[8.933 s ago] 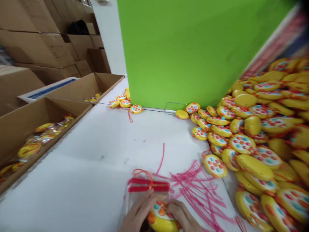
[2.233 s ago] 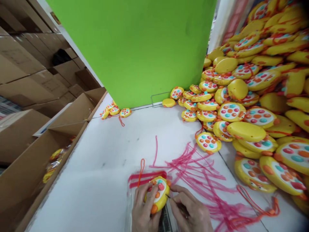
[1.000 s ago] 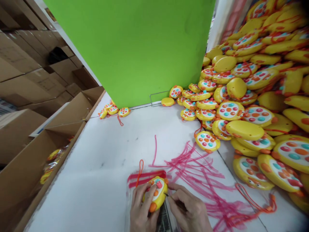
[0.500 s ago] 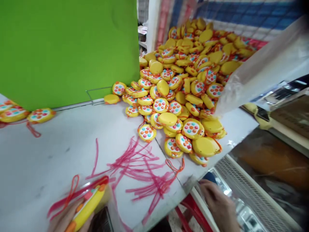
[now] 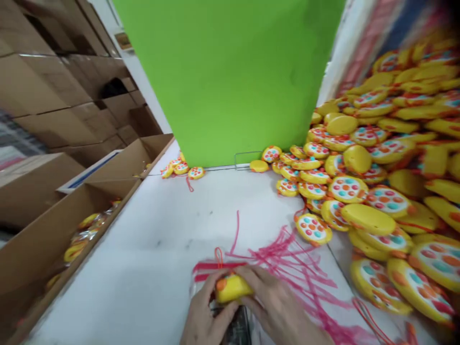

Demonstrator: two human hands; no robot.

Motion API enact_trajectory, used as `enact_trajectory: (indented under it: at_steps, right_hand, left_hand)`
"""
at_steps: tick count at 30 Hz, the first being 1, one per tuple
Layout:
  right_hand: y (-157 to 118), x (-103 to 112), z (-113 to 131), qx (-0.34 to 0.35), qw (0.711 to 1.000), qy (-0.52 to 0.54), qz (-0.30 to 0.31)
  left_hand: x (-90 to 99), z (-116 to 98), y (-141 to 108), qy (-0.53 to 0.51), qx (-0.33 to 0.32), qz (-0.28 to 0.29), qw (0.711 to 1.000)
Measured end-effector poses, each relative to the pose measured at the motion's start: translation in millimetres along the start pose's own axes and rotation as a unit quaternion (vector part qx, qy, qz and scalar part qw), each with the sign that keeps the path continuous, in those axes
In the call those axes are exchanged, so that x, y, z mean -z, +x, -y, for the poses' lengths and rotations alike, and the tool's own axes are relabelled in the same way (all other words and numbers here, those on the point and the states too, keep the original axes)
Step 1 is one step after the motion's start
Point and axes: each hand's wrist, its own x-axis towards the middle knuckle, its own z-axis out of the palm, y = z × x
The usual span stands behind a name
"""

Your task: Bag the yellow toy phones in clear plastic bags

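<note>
Both of my hands are at the front of the white table. Between them is a small yellow toy (image 5: 235, 288) with an orange nub, its plain side partly towards me. My left hand (image 5: 205, 311) grips its left end, and my right hand (image 5: 275, 304) has fingers closed round its right end. A red cord loop (image 5: 218, 256) sticks up just behind the toy. Under and behind the hands lie clear plastic bags with red-pink edge strips (image 5: 203, 270). A dark object (image 5: 239, 328) shows partly below the hands.
Pink strips (image 5: 278, 254) lie scattered on the white table (image 5: 143, 268). To the right is a big heap of yellow toys (image 5: 348, 189) with coloured dots. A green panel (image 5: 230, 81) stands behind. An open carton (image 5: 36, 249) with bagged toys borders the left edge.
The view has turned left, bringing the cartons into sight. My right hand has come from the table's right edge to the toy, which was in my left hand alone.
</note>
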Motion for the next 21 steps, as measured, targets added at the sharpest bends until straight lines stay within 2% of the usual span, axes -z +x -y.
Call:
enact_trajectory:
  at_steps: [2, 4, 6, 9, 11, 14, 18, 21]
  right_hand:
    - [34, 3, 3, -0.029, 0.999, 0.027, -0.002]
    - [59, 11, 2, -0.060, 0.995, 0.061, -0.042]
    - [78, 19, 1, -0.083, 0.989, 0.094, -0.080]
    - [92, 18, 1, -0.100, 0.982, 0.139, -0.075]
    - [89, 10, 0, -0.116, 0.979, 0.161, -0.044]
    - [69, -5, -4, -0.153, 0.976, 0.152, -0.008]
    - [26, -16, -23, -0.188, 0.973, 0.134, -0.001]
    - [-6, -16, -42, -0.210, 0.965, 0.152, 0.027]
  left_hand:
    - [1.7, 12, -5, 0.041, -0.021, -0.084, 0.995]
    - [-2.9, 28, -11, 0.114, -0.089, -0.126, 0.981]
    - [-13.6, 43, -15, 0.197, -0.165, -0.119, 0.959]
    - [-33.4, 56, -14, 0.290, -0.188, -0.088, 0.934]
    - [-43.3, 60, -13, 0.304, -0.181, -0.071, 0.933]
    - [-49.2, 61, -12, 0.284, -0.171, -0.074, 0.941]
    - [-43.8, 58, -17, 0.239, -0.141, -0.077, 0.958]
    - [-36.8, 58, -21, 0.192, -0.097, -0.106, 0.971]
